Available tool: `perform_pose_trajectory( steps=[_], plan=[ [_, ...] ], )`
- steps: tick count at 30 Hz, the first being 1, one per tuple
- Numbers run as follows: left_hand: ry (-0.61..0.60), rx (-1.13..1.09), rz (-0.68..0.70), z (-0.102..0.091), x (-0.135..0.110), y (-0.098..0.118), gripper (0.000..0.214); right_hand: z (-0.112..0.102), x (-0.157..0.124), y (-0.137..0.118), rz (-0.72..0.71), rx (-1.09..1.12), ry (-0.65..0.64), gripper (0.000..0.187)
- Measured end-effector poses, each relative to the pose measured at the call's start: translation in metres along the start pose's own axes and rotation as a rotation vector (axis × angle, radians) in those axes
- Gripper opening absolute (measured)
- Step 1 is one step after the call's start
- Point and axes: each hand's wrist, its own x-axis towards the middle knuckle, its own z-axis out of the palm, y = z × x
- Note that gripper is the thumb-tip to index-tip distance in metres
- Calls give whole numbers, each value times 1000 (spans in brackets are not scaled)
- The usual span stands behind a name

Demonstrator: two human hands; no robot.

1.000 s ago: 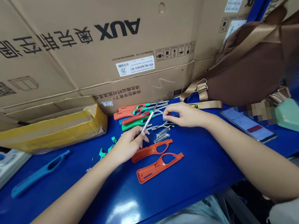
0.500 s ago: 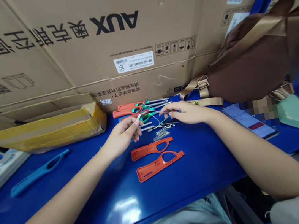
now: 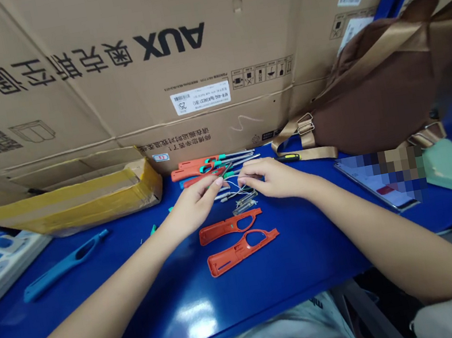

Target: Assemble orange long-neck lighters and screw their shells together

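My left hand [image 3: 199,201] is closed in a pinch on a thin metal tube [image 3: 226,168], whose dark end sticks out past the fingertips. Close by on the right, my right hand [image 3: 270,178] has its fingertips together on a thin white wire [image 3: 232,182] that runs between the hands. Below them lie small clear cylinders [image 3: 244,203] with wires, partly covered. Two orange lighter shell halves [image 3: 224,227] rest nearer to me, open side up on the nearer one. Behind the hands are several long-necked lighters [image 3: 194,171], orange with green triggers.
A blue lighter shell [image 3: 66,267] and a white power strip [image 3: 3,272] lie left. Behind stand a yellow-taped cardboard box [image 3: 78,198] and a large carton [image 3: 110,108]. To the right are a yellow-black handled tool [image 3: 292,158], a phone [image 3: 371,184] and a brown bag [image 3: 374,90].
My left hand has lowered the metal tube and turned it away to the right. My right hand has moved left and down, its fingers closing on the wire.
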Motion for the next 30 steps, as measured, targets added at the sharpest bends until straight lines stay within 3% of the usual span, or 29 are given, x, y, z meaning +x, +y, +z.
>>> perform_pose_trajectory(
  steps=[3, 8, 15, 20, 24, 26, 30],
  plan=[
    [-50, -16, 37, 2, 1, -1, 39, 1, -1, 0, -40, -75, 73, 19],
    [-66, -15, 40, 7, 2, -1, 33, 3, -1, -3, -70, -162, 205, 25],
    [-20, 36, 102, 13, 7, 0, 31, 14, -2, -9, -124, -134, 106, 40],
    [29, 110, 92, 13, 5, -1, 30, -2, -4, -3, -12, -192, 87, 46],
    [63, 116, 85, 8, 6, 4, 29, -11, -7, 11, 217, -292, -32, 81],
    [100, 137, 109, 4, 8, 8, 29, -11, -7, 18, 274, -297, -93, 71],
    [157, 229, 152, -5, 15, 15, 30, -6, -5, 25, 228, -210, -161, 25]
  ],
)
